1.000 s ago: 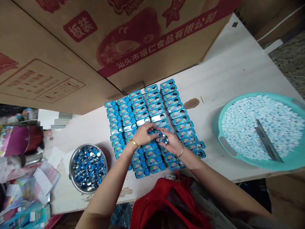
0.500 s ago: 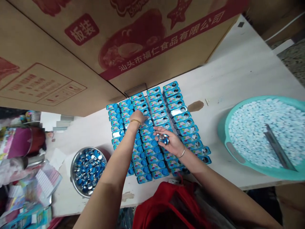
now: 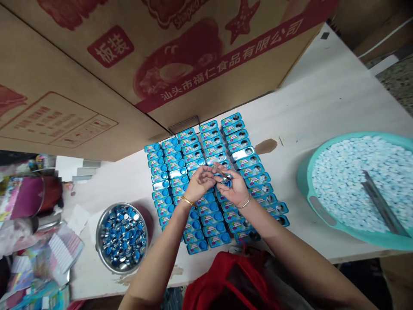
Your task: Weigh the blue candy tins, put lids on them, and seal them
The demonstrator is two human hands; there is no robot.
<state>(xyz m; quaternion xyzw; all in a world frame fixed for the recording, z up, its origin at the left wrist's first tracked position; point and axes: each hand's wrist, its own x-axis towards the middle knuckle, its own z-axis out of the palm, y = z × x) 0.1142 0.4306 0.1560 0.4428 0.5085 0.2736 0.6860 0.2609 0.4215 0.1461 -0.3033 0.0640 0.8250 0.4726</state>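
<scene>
Above the middle rows of flat blue rectangular tins [image 3: 209, 217] on the white table [image 3: 322, 107], the right hand [image 3: 235, 189] cups small round blue-and-silver metal lids [image 3: 225, 180] in curled fingers, palm up so none spill, while the left hand [image 3: 200, 183] pinches at them with its fingertips.

Blue tins [image 3: 206, 215], teal basin [image 3: 309, 196], brown red-printed carton [image 3: 97, 77], red cloth [image 3: 226, 280]
</scene>
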